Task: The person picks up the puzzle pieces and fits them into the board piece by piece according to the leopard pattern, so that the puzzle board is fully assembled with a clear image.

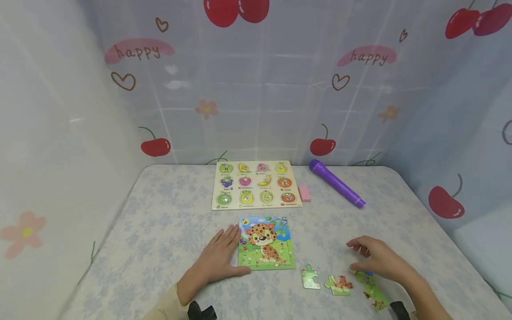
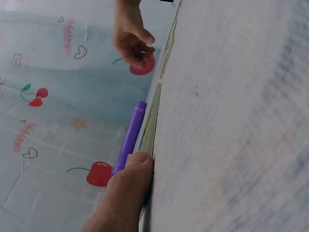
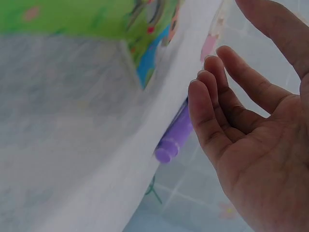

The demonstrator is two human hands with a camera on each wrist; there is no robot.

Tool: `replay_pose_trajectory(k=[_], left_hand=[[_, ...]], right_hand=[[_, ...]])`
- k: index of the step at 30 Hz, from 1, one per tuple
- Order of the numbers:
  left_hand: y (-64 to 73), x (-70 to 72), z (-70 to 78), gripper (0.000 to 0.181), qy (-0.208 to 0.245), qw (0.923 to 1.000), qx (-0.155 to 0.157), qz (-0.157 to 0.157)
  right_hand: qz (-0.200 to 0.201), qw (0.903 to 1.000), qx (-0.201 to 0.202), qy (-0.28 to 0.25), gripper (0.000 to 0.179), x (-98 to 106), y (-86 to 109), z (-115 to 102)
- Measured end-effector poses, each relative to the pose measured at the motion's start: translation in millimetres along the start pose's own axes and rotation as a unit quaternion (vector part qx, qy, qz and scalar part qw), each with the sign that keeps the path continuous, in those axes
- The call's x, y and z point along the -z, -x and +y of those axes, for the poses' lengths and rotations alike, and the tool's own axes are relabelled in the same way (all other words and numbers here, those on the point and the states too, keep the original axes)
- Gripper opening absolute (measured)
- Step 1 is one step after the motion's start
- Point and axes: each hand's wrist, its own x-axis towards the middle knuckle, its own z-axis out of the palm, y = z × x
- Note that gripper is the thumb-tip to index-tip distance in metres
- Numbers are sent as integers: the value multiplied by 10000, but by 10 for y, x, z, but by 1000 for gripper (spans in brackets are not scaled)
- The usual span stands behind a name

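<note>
My left hand lies flat beside a square leopard puzzle, fingers spread along its left edge. The thumb reaches the puzzle's lower left corner. Raised over the right side of the table, my right hand has relaxed, slightly bent fingers and nothing in its grasp. Beneath it lies a strip of green jigsaw pieces, its upper end partly hidden by the hand. Between the puzzle and that strip are two loose pieces, a light green piece and a green piece with orange.
Behind the leopard puzzle lies a wooden fruit board. A small pink block sits at its right edge, and a purple marker-shaped stick lies diagonally farther right. Cherry-print curtains surround the table on the back and sides.
</note>
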Motion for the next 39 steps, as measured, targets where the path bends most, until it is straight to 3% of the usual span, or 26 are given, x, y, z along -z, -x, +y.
replay_pose_trajectory(k=[12, 22, 29, 34, 39], left_hand=[[22, 19, -27, 114, -48, 10000, 58, 14], [25, 45, -26, 115, -99, 9999, 47, 73], [19, 40, -37, 113, -51, 10000, -2, 79], [17, 7, -20, 113, 82, 9999, -47, 36], [10, 13, 8, 114, 7, 10000, -45, 21]], right_hand=[[-134, 9988, -470, -61, 59, -33, 97, 265], [-331, 9981, -503, -150, 52, -44, 126, 339], [-244, 9990, -351, -150, 51, -53, 149, 429], [-122, 9981, -591, -97, 49, -63, 166, 476], [-316, 9970, -692, -167, 53, -42, 156, 487]])
